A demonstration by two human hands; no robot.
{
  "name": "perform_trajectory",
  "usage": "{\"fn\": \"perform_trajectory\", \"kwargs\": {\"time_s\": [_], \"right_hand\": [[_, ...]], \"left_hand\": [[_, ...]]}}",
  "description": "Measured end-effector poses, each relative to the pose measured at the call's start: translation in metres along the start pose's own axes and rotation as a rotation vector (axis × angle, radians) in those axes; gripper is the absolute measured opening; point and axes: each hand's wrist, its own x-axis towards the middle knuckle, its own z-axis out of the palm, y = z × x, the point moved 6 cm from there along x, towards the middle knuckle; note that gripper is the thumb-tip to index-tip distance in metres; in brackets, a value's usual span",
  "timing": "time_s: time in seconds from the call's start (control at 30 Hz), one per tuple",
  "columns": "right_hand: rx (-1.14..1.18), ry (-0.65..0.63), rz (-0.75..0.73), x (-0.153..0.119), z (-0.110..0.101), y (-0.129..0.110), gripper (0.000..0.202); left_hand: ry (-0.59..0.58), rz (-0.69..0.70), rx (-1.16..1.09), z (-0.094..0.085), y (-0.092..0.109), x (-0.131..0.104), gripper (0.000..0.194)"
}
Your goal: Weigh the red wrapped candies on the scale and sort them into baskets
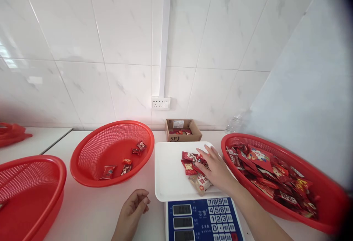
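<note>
My right hand [215, 167] reaches over the white weighing tray [168, 171] of a digital scale [202, 220], fingers spread across a small heap of wrapped snacks. The heap has red snack packets [189, 167] and a beige packet [202, 183]; part of it is hidden under my fingers. Whether the fingertips press on the packets I cannot tell. My left hand [134, 211] is above the white table left of the scale, its fingers curled in with nothing visible in them.
To the right, a red basket [248, 136] holds many packets. A red strainer basket [110, 127] with several packets and another red basket [52, 204] stand left. Behind the tray sits a cardboard box [197, 137] with packets. A wall socket [160, 103] is above it.
</note>
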Motion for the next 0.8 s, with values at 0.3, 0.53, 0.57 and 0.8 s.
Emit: {"fn": "perform_trajectory", "kwargs": {"time_s": [0.3, 0.53, 0.57, 0.8], "right_hand": [[-0.053, -0.288, -0.029, -0.002, 0.019, -0.024, 0.062], [-0.025, -0.28, -0.117, 0.003, 0.023, -0.047, 0.059], [-0.009, -0.268, -0.121, 0.004, 0.022, -0.047, 0.059], [0.174, -0.004, -0.075, -0.006, -0.01, -0.006, 0.051]], "left_hand": [[0.017, 0.017, -0.015, 0.001, -0.001, -0.003, 0.038], [-0.035, 0.013, -0.006, -0.001, -0.008, -0.001, 0.036], [-0.03, 0.014, 0.001, -0.002, -0.006, -0.001, 0.035], [0.008, 0.016, 0.018, -0.003, 0.002, -0.005, 0.033]]}}
